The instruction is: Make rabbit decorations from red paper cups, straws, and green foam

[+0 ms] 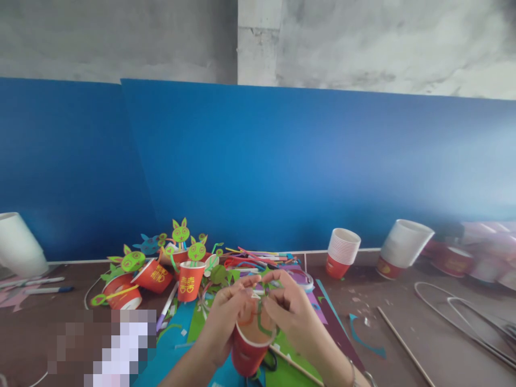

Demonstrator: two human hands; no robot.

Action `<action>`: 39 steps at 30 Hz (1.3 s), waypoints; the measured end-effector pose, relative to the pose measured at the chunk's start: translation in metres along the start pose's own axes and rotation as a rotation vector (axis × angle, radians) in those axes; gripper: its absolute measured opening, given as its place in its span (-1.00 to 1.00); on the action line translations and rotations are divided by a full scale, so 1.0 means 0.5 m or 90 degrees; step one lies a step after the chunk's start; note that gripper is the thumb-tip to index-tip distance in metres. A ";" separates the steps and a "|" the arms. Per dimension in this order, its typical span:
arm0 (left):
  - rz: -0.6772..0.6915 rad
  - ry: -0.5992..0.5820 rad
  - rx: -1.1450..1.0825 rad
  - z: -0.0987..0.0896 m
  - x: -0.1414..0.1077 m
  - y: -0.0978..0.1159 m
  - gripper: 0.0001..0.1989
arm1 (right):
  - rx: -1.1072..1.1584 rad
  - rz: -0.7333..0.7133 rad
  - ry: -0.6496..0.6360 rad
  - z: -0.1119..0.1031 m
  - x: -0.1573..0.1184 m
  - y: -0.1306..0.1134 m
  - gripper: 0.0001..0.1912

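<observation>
A red paper cup (250, 355) stands in front of me with its rim facing up. Over its rim both hands meet, fingertips close together. My left hand (229, 317) is pinched around something small; a whitish bit shows near its fingers, too blurred to name. My right hand (292, 306) also has its fingers bent into a pinch, and what they hold is hidden. A green strip (262, 322) and an orange one show inside the cup below the fingers. Blue and green paper sheets (296, 371) lie beneath the cup, with a wooden stick (296, 364) beside it.
At the left are several red cups with green paper animal heads (180, 232). Coloured pipe cleaners or straws (258, 259) lie behind my hands. Stacked cups (342, 250) stand at right, near another stick (405, 346) and cables (455, 312). A blue partition (262, 161) rises behind the table.
</observation>
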State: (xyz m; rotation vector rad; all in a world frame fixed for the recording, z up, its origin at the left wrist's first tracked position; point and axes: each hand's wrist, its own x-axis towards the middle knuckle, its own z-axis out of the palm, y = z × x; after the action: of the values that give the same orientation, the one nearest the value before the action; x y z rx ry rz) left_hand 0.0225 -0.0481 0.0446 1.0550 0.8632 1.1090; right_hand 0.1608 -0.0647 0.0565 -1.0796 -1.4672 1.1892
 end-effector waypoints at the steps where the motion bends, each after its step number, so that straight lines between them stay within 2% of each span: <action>1: -0.026 0.004 -0.071 -0.001 0.002 0.001 -0.79 | 0.003 -0.009 -0.001 -0.003 0.000 -0.007 -0.82; 3: -0.071 0.038 -0.186 -0.004 0.006 0.003 -0.70 | 0.007 -0.028 0.021 -0.009 0.000 -0.017 -0.77; 6: -0.082 0.101 -0.230 -0.010 0.012 0.005 -0.70 | -0.003 -0.040 0.067 -0.016 0.003 -0.020 -0.67; 9: -0.077 0.116 -0.261 -0.018 0.019 0.011 -0.71 | -0.006 -0.057 0.078 -0.021 0.008 -0.013 -0.57; 13: -0.055 0.156 -0.310 -0.025 0.024 0.025 -0.77 | -0.072 -0.016 0.052 -0.023 0.012 0.000 -0.30; 16: -0.045 0.190 -0.310 -0.025 0.026 0.030 -0.73 | -0.134 0.030 -0.027 -0.013 0.009 0.011 -0.11; 19: -0.042 0.188 -0.299 -0.026 0.027 0.026 -0.64 | -0.147 0.031 -0.071 0.004 0.007 0.029 -0.23; 23: 0.023 0.156 -0.282 -0.038 0.033 0.012 -0.42 | -0.156 0.066 -0.022 0.012 0.023 0.059 -0.48; 26: 0.078 0.065 -0.176 -0.052 0.039 0.001 -0.29 | -0.112 0.062 0.010 0.002 0.039 0.072 -0.47; 28: 0.082 -0.018 -0.082 -0.059 0.042 -0.009 -0.24 | -0.078 0.032 0.013 -0.005 0.046 0.072 -0.44; 30: 0.085 -0.069 -0.009 -0.061 0.046 -0.020 -0.26 | -0.081 0.001 -0.004 -0.011 0.048 0.068 -0.45; 34: 0.109 -0.051 0.065 -0.061 0.055 -0.035 -0.39 | -0.152 -0.015 -0.029 -0.021 0.048 0.059 -0.46; 37: 0.109 -0.021 0.049 -0.060 0.058 -0.033 -0.37 | -0.165 -0.017 0.006 -0.029 0.046 0.059 -0.39; 39: 0.100 -0.010 0.049 -0.058 0.056 -0.029 -0.36 | -0.159 -0.051 0.025 -0.031 0.044 0.060 -0.35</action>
State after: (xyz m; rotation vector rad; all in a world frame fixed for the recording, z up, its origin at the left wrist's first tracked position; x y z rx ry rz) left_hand 0.0062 -0.0160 0.0214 1.2104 0.8280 1.2042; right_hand 0.1744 -0.0362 0.0314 -1.1921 -1.6428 0.9418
